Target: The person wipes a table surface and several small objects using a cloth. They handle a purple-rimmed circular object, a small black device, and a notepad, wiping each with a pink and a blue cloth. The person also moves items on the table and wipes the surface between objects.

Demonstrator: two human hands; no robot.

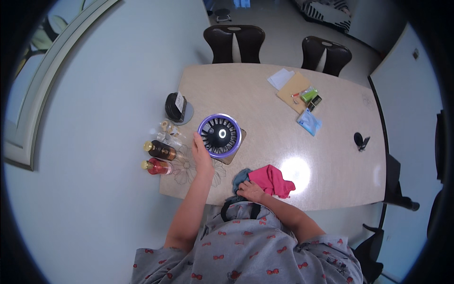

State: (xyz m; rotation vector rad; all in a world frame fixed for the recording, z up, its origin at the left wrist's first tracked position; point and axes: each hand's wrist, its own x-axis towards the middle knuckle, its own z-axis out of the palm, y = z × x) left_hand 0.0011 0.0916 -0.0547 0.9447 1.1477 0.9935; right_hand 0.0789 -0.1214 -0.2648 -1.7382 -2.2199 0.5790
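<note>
A round object with a purple rim [240, 136] and a black, slatted centre sits on a brown square board [231, 158] at the table's left part. Against the left side of that rim rests my left hand [201, 151], its fingers extended; whether it grips the rim cannot be told. Near the front edge my right hand [250, 191] lies on a bunched grey-blue cloth [241, 177], fingers bent; how firmly they hold it is unclear. A crumpled pink cloth [271, 180] lies beside it, to the right.
Bottles with gold caps, one dark [163, 151] and one red [159, 167], stand along the left edge near a black container [175, 107]. Farther back are a brown envelope [294, 92] and a blue packet [309, 121]. A small black stand [361, 141] is at right. Chairs [234, 42] surround the table.
</note>
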